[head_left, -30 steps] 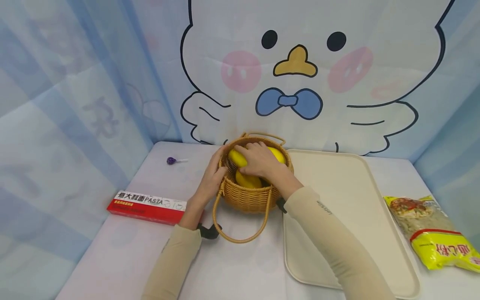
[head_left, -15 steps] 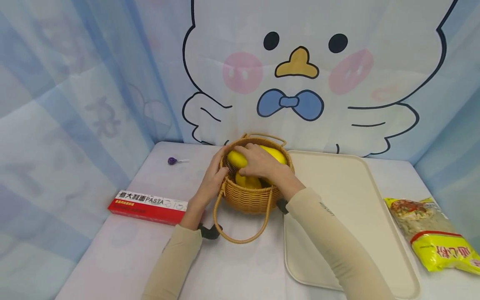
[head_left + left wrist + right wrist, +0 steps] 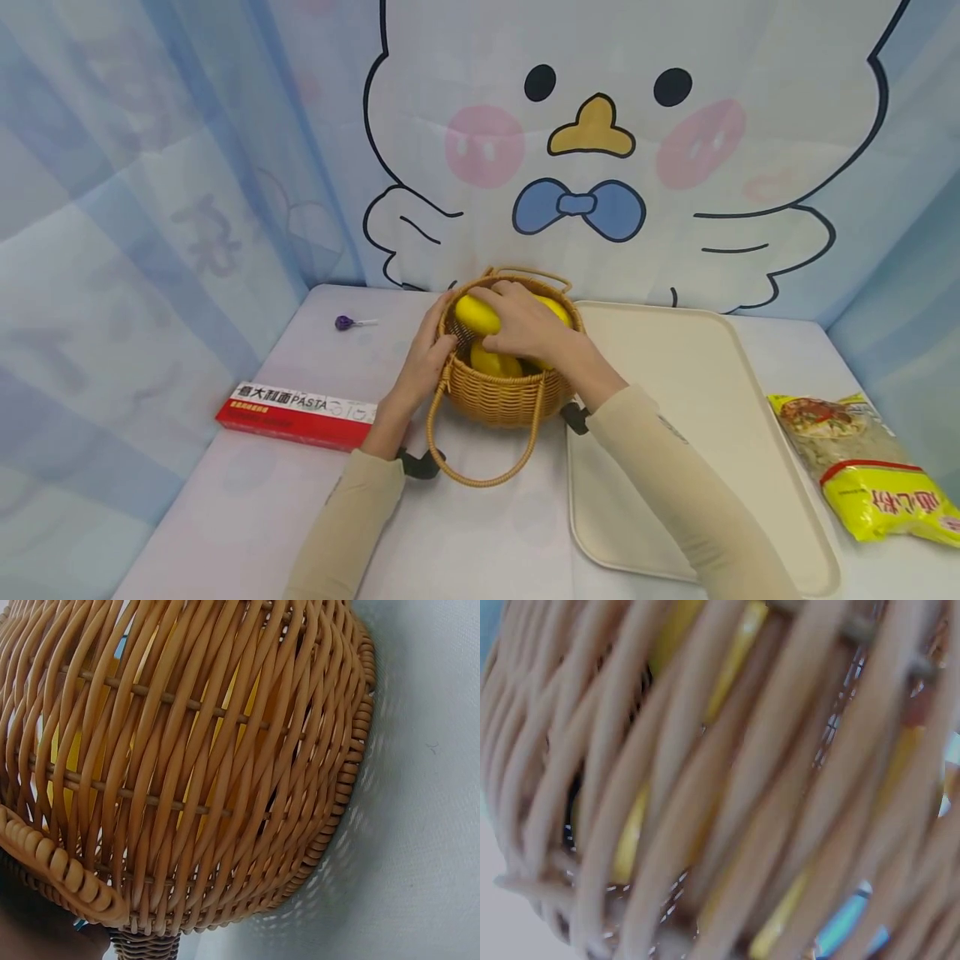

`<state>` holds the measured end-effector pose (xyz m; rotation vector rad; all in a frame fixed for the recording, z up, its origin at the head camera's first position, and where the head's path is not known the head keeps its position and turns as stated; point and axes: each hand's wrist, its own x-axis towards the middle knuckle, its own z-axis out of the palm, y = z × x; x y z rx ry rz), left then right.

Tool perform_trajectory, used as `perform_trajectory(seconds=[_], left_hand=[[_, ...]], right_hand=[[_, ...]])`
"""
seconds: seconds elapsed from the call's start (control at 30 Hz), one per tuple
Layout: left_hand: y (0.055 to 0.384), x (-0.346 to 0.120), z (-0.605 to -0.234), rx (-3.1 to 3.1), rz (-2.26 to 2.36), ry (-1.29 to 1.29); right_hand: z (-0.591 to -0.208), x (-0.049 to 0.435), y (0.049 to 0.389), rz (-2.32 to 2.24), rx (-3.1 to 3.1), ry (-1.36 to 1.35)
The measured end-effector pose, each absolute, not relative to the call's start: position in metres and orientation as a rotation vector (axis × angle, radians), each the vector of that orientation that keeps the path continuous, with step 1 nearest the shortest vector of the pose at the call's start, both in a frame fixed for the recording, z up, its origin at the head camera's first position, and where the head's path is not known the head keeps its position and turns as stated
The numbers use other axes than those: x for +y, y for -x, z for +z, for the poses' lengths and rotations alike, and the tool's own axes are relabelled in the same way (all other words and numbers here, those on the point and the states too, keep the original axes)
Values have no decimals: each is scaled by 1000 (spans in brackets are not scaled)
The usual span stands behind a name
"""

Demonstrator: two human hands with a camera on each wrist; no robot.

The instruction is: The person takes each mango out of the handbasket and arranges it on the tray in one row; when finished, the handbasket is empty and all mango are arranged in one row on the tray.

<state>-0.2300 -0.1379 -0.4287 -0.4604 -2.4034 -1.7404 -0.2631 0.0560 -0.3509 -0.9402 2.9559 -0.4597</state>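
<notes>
A round wicker basket point(image 3: 498, 404) stands on the table with one handle point(image 3: 483, 482) hanging toward me. My left hand point(image 3: 423, 358) holds its left rim, thumb on the near side. Inside the basket, my right hand point(image 3: 528, 321) grips a smooth yellow fruit point(image 3: 477, 315), possibly a lemon. Another yellow fruit point(image 3: 495, 362) lies below it, and a yellow fruit point(image 3: 553, 308) shows behind the hand. In the left wrist view the woven wall point(image 3: 202, 765) fills most of the picture. Yellow shows through the blurred weave point(image 3: 727, 787) in the right wrist view.
A beige tray point(image 3: 675, 467) lies right of the basket, with a yellow noodle bag point(image 3: 862, 467) beyond it. At left are a red and white pasta box point(image 3: 296, 414) and a purple lollipop point(image 3: 344, 322). A printed curtain point(image 3: 577, 242) borders the table's back.
My right hand has lifted slightly with the yellow fruit, and the right forearm has shifted a little to the right. The left hand stays on the basket.
</notes>
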Motion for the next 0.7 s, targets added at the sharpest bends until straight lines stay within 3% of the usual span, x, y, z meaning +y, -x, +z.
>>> perform_trajectory(seconds=[0.6,0.7], left_hand=[[229,-137,-430,-2395,-1742,435],[219,-135,-415,-2403,-1763,438]], right_hand=[[-343,92,241,-677,3114,1048],[-343,98,238,-747,3121,1014]])
